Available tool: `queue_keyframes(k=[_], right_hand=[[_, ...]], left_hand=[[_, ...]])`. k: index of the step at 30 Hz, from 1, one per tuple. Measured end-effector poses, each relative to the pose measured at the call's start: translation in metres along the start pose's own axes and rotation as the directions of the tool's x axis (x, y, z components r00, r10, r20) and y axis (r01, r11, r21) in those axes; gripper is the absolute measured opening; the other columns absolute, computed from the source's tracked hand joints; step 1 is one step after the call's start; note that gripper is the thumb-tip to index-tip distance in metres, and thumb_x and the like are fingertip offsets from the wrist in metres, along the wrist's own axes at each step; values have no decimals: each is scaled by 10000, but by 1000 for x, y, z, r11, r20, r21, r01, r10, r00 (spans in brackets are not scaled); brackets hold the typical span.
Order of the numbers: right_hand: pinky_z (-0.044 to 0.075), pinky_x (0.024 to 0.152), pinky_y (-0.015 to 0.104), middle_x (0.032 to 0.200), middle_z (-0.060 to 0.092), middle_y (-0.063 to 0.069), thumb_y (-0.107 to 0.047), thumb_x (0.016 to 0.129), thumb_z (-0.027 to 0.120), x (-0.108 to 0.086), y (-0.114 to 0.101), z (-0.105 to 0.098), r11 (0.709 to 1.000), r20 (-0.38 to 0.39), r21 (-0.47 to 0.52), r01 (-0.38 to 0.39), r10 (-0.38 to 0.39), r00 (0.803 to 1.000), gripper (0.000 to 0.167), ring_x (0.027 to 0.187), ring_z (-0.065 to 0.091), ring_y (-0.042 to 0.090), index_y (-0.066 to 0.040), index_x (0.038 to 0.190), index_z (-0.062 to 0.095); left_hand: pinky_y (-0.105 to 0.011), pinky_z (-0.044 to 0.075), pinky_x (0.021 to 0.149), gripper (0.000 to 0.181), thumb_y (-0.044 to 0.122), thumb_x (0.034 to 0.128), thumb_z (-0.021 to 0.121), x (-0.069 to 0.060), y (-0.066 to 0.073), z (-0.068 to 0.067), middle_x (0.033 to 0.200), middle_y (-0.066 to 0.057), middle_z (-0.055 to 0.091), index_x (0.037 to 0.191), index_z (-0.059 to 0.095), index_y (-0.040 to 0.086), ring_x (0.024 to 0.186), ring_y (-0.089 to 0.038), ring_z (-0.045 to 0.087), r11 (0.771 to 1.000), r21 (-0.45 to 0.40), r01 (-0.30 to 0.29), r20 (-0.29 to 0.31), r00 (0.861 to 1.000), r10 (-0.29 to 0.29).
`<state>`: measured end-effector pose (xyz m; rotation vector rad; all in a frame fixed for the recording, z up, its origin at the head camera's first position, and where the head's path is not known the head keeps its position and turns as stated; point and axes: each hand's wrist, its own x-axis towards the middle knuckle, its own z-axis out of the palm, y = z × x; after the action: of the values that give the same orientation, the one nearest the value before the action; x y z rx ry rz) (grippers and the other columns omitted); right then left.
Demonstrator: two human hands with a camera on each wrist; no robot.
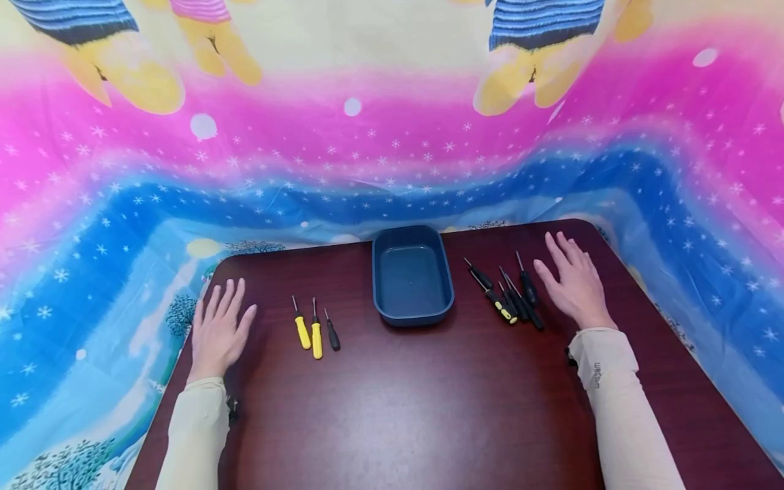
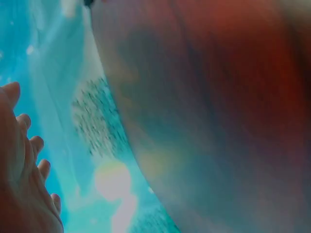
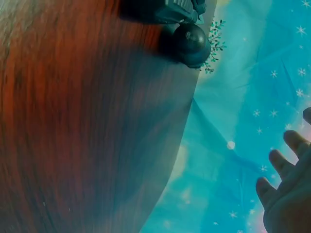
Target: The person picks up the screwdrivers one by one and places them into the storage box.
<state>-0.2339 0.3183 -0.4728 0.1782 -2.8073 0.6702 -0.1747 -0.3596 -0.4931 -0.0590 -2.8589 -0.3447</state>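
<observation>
My left hand [image 1: 219, 330] is at the table's left side, palm down with fingers straight and holding nothing. Nearest to it lie two yellow-handled screwdrivers [image 1: 303, 332] and a smaller black-handled screwdriver [image 1: 332, 335], tips pointing away from me. On the right, my right hand [image 1: 574, 282] is spread out and also holds nothing. Just left of its thumb lies a loose group of several black-handled screwdrivers [image 1: 528, 289], among them a yellow-and-black-handled screwdriver [image 1: 502, 307]. Between the two groups stands a dark blue rectangular bin [image 1: 412, 318]; no tools show inside it.
The dark reddish-brown table [image 1: 392, 408] has rounded far corners. Behind it and along both sides hangs a printed pink and blue cloth [image 1: 392, 150]. In the right wrist view, a dark rounded object [image 3: 192, 44] appears near the table's edge; its kind is unclear.
</observation>
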Motion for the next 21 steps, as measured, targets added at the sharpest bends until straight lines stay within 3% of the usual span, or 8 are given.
queue_keyframes(k=[4,7,10,14,17,21], right_hand=[[178,1169,743,1726,166,183,-569,1090,335,1,-1,5,998,82,27,-49,47,996,698,1542,176,524,-248,1680,143],[206,1127,778,1697,201,242,-591,1085,317,5,-2,10,996,147,47,-81,73,986,718,1504,203,574,-247,1682,116],[204,1143,762,1661,229,303,-612,1078,313,10,0,16,993,204,61,-102,88,975,751,1497,206,578,-224,1684,98],[147,1180,744,1669,177,328,-654,1062,291,17,0,22,985,303,74,-157,128,944,798,1533,130,560,-190,1683,100],[118,1194,736,1671,140,341,-664,1060,271,21,2,25,980,360,65,-186,151,921,821,1543,82,558,-145,1678,122],[126,1204,717,1661,134,361,-644,1069,270,25,5,30,979,385,52,-198,163,908,830,1538,93,561,-90,1671,128]], left_hand=[[-595,38,1271,676,513,1099,335,16,24,8,1722,-137,208,1682,155,221,1601,-386,139,998,-49,-33,11,999,33],[-599,98,1266,676,519,1100,327,30,48,15,1719,-135,221,1683,137,235,1584,-397,194,994,-90,-63,35,997,67],[-608,191,1246,671,516,1102,332,44,75,22,1716,-111,243,1684,129,249,1557,-397,273,987,-124,-106,67,991,115],[-636,335,1173,663,508,1099,377,56,111,29,1676,-106,353,1681,143,293,1489,-415,400,972,-194,-134,123,979,159],[-641,388,1137,666,500,1093,414,64,138,33,1621,-132,443,1678,151,319,1453,-428,451,962,-244,-122,182,969,169],[-598,406,1145,667,502,1090,424,74,167,36,1540,-155,539,1677,172,310,1432,-405,489,959,-255,-123,239,953,186]])
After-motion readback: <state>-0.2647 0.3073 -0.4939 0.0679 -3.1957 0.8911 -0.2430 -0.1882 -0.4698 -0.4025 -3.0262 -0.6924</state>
